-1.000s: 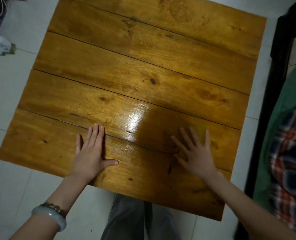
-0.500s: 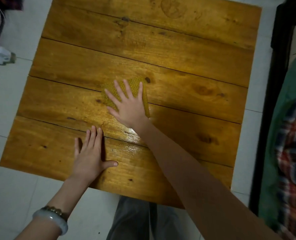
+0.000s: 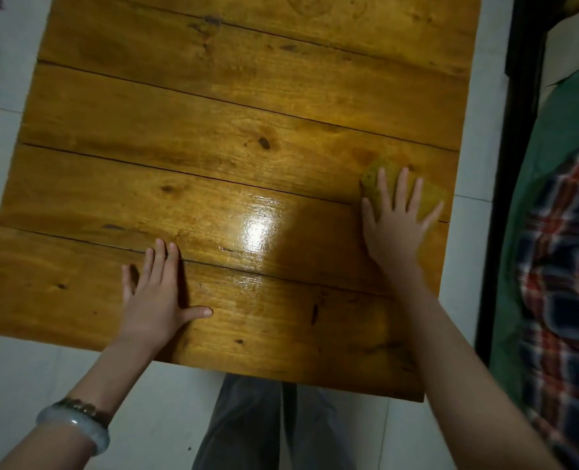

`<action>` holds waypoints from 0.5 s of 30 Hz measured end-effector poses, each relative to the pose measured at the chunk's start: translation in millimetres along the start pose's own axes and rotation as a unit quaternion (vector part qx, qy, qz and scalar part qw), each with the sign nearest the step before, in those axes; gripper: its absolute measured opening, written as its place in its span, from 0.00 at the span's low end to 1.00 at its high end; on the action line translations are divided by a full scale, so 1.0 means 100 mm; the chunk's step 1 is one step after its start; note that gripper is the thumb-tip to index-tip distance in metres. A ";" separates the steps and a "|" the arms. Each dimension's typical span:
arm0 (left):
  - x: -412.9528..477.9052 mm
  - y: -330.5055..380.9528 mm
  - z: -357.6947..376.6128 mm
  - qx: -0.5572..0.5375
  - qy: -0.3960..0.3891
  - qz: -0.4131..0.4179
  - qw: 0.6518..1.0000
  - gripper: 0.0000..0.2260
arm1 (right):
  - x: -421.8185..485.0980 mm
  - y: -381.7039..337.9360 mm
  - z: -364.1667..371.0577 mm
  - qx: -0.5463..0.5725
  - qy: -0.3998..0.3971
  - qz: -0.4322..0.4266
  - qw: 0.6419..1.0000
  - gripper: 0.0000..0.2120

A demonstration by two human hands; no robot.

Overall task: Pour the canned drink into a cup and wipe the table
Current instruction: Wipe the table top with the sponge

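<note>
Item: right hand (image 3: 395,232), palm down, fingers (image 3: 401,186) straight and splayed, pressing flat on the yellow-green textured wiping cloth (image 3: 370,182). Nothing is curled round or pinched, so the cloth is held by downward pressure alone. Location of cloth: on the varnished honey-coloured plank table (image 3: 213,106), close to the table's right edge and about midway between its near and far edges, with cloth showing past the fingertips. Handling, as judged: light, soft and limp, with a slightly coarse weave. It is likely to bunch or slip from under the palm on so glossy a top, so a hand spread evenly over its middle suits wiping better than a pinch at a corner. It is not fragile, and the main risk is pushing it off the table's right edge. Item: left hand (image 3: 156,301), likewise flat, fingers straight and thumb out, resting bare on the table near its near edge, left of centre and well apart from the cloth; it appears to steady the table. On that wrist, off the table's near edge: pale jade-like bangle (image 3: 78,427). No can or cup in view on the table. Beyond the table's right edge: dark wooden bed frame (image 3: 505,198), red-and-blue plaid fabric (image 3: 562,283). Below the table's near edge: grey trousers (image 3: 247,429).
</note>
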State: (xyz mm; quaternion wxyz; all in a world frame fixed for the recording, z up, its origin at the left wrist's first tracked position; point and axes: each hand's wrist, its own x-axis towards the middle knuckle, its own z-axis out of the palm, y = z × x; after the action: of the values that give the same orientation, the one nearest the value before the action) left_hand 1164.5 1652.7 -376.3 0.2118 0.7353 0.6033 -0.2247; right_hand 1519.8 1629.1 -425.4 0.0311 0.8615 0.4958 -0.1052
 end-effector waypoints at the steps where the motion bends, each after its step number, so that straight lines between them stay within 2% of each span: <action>1: 0.00 0.01 0.00 -0.001 0.001 -0.002 1.000 0.57 | -0.12 -0.11 0.04 0.007 0.002 0.021 1.000 0.30; 3: 0.00 0.02 -0.01 -0.004 0.000 -0.005 1.000 0.57 | -0.28 -0.47 0.13 0.026 0.003 0.050 0.998 0.31; 5: 0.01 0.03 0.00 -0.014 0.002 -0.007 1.000 0.57 | -0.34 -0.95 0.15 0.051 0.013 0.025 0.998 0.30; 7: 0.01 0.04 0.00 -0.017 0.005 -0.006 1.000 0.57 | -0.46 -1.47 0.19 0.040 0.001 -0.084 0.996 0.30; 9: 0.01 0.01 0.01 -0.015 0.012 -0.006 1.000 0.57 | -0.67 -1.84 0.23 0.022 -0.033 -0.211 0.977 0.29; 12: -0.01 -0.01 0.02 -0.020 0.018 0.000 1.000 0.57 | -0.94 -1.77 0.29 0.037 -0.026 -0.322 0.946 0.27; 15: -0.01 -0.01 0.02 -0.018 0.015 0.002 1.000 0.57 | -1.15 -1.16 0.37 0.010 -0.011 -0.344 0.939 0.28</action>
State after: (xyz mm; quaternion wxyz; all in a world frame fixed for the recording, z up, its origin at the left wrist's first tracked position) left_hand 1163.4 1650.7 -377.2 0.2166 0.7359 0.6087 -0.2024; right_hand 1358.3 1584.2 -431.5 -0.0102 0.6378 0.7602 -0.1235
